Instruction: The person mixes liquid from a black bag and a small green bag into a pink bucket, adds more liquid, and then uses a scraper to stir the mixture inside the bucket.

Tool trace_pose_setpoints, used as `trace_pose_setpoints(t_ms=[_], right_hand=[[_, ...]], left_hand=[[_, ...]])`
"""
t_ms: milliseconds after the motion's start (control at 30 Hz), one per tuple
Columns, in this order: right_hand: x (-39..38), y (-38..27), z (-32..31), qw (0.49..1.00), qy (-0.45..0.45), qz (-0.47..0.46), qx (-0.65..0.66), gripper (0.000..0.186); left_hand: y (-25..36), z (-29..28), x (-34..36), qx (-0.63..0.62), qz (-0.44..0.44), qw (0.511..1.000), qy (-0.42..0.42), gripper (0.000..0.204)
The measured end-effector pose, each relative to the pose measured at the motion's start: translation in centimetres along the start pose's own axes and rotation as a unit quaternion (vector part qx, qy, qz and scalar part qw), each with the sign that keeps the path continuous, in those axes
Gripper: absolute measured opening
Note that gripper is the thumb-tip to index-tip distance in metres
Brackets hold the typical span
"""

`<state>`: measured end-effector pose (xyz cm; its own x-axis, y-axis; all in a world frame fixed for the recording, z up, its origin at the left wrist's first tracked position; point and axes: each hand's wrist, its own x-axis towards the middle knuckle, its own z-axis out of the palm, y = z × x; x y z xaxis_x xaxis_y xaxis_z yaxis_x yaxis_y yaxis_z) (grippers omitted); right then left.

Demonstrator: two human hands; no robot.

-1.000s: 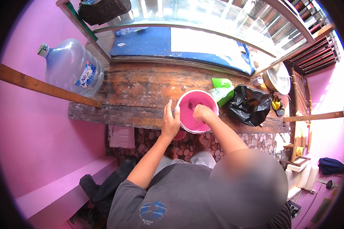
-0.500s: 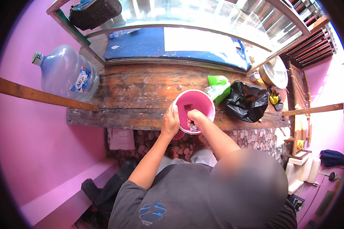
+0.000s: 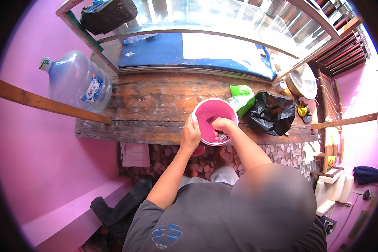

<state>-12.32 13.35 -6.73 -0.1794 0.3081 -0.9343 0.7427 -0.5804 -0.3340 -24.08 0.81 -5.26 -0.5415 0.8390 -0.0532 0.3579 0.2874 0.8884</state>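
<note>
pink bucket (image 3: 217,107) sits at the desk (image 3: 151,96) edge, probably light, stiff plastic, easiest steadied by the rim, where left hand (image 3: 191,134) leans fingers-out while right hand (image 3: 223,127) grips what looks like a scraper (image 3: 211,120) inside

Bucket (image 3: 214,109): pink, white-rimmed. Counter (image 3: 155,94): reddish brown, pale-flecked. Small bag (image 3: 242,90): green. Large bag (image 3: 273,112): black. Shirt (image 3: 197,210): grey, blue motif (image 3: 167,234). Floor (image 3: 277,153): pebble-patterned.
</note>
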Motion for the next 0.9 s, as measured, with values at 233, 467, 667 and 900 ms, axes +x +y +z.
trace_pose_setpoints(t_ms=[233,467,667,900], right_hand=[[-0.2,0.3,0.3,0.989,0.023,-0.049,-0.138,0.028],[0.3,0.3,1.8,0.991,0.011,-0.019,-0.132,0.027],[0.6,0.0,2.0,0.972,0.018,-0.030,-0.233,0.024],[0.5,-1.0,2.2,1.000,0.002,-0.015,-0.025,0.023]], left_hand=[[0.5,0.0,0.2,-0.005,-0.031,0.999,-0.026,0.048],[0.3,0.1,0.1,0.007,-0.005,1.000,0.005,0.048],[0.0,-0.3,0.0,0.006,0.000,1.000,-0.010,0.048],[0.8,-0.3,-0.2,-0.013,-0.017,1.000,-0.009,0.048]])
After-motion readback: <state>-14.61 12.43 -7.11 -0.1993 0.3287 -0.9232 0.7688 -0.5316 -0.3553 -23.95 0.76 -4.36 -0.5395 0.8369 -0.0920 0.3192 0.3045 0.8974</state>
